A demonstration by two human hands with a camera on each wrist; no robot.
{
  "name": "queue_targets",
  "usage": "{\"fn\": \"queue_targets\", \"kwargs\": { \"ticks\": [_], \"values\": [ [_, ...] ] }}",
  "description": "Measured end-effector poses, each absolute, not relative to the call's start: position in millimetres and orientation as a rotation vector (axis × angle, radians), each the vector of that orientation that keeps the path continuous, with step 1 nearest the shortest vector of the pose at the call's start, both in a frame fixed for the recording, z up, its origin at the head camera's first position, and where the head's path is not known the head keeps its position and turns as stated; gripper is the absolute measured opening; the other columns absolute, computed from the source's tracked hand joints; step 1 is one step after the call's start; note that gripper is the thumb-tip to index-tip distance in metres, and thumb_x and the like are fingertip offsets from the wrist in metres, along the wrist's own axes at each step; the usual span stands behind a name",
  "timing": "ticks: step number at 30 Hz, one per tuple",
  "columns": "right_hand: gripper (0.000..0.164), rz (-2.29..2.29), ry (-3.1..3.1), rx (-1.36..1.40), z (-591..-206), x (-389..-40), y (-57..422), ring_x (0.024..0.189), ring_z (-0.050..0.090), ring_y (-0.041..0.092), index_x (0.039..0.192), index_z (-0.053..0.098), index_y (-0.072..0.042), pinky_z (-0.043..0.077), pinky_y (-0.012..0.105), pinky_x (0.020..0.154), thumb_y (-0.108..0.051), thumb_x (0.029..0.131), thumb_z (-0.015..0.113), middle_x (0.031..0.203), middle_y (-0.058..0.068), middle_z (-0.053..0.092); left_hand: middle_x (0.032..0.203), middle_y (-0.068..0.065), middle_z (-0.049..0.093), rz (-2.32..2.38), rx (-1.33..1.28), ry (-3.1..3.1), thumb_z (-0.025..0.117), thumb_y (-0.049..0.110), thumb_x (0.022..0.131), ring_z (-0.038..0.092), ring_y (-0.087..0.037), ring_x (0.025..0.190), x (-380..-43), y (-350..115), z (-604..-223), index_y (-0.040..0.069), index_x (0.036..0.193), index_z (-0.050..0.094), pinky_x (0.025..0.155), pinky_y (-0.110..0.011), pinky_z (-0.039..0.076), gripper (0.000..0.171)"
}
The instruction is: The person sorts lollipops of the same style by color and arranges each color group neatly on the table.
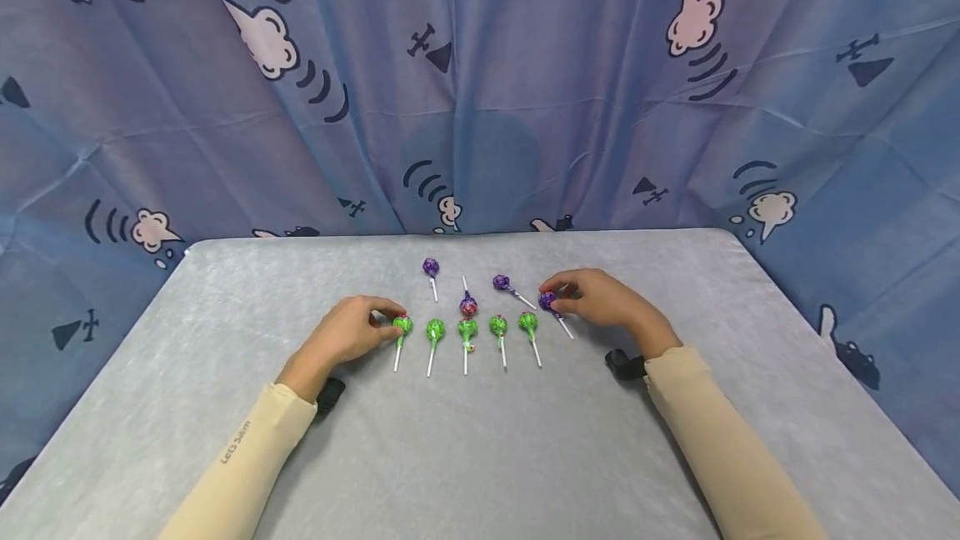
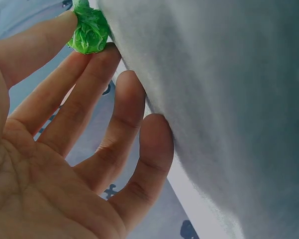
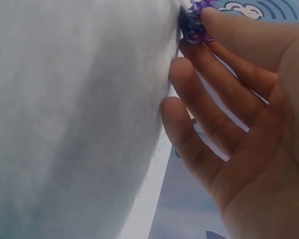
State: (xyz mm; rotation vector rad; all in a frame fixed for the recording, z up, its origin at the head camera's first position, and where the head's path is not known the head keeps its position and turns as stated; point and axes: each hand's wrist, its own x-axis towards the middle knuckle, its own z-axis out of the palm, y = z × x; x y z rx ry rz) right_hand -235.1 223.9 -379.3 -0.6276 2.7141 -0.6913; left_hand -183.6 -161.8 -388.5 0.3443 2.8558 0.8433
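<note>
My left hand (image 1: 351,329) pinches the green-wrapped head of a lollipop (image 2: 92,32) at the left end of a row of green lollipops. In the left wrist view, the thumb and first fingers touch its wrapper while the other fingers spread loosely. On the right, my right hand (image 1: 600,298) pinches a purple-wrapped lollipop (image 1: 547,301) by its head, its white stick pointing down and right. The right wrist view shows that purple lollipop (image 3: 195,22) between thumb and fingertips, partly hidden. Both held lollipops are at the table surface.
Between the hands lie more green lollipops (image 1: 435,330), sticks toward me. Behind them are three purple ones: one at the back (image 1: 431,267), one with its stick pointing away (image 1: 468,304), one slanted (image 1: 501,282). A grey cloth covers the table (image 1: 480,457); a blue patterned curtain (image 1: 480,65) hangs behind.
</note>
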Motion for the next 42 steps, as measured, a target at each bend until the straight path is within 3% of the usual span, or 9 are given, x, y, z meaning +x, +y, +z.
{"fn": "queue_targets", "kwargs": {
  "ticks": [11, 25, 42],
  "values": [
    [0.034, -0.736, 2.699, -0.728, -380.1, -236.1, 224.2, 0.112, 0.065, 0.028, 0.129, 0.066, -0.01, 0.051, 0.048, 0.094, -0.014, 0.095, 0.065, 0.123, 0.01, 0.069, 0.113, -0.004, 0.075, 0.885, 0.388, 2.839, 0.073, 0.024, 0.09, 0.068, -0.027, 0.102, -185.4, -166.7, -386.8, 0.02, 0.117, 0.075, 0.087, -0.044, 0.052, 0.027],
    [0.031, -0.781, 2.781, -0.732, -374.0, -235.1, 230.5, 0.101, 0.066, 0.023, 0.123, 0.07, -0.01, 0.051, 0.04, 0.084, -0.017, 0.093, 0.069, 0.116, 0.007, 0.072, 0.114, -0.003, 0.075, 0.861, 0.377, 2.842, 0.072, 0.024, 0.091, 0.065, -0.02, 0.095, -184.9, -167.5, -385.9, 0.022, 0.113, 0.076, 0.078, -0.036, 0.049, 0.023],
    [0.035, -0.868, 2.768, -0.664, -361.6, -232.5, 233.1, 0.104, 0.064, 0.023, 0.126, 0.068, -0.01, 0.05, 0.036, 0.082, -0.025, 0.094, 0.07, 0.121, 0.007, 0.07, 0.109, -0.002, 0.076, 0.862, 0.373, 2.869, 0.074, 0.023, 0.089, 0.064, -0.017, 0.088, -184.5, -165.5, -386.4, 0.021, 0.11, 0.078, 0.072, -0.031, 0.046, 0.021]
  ]
}}
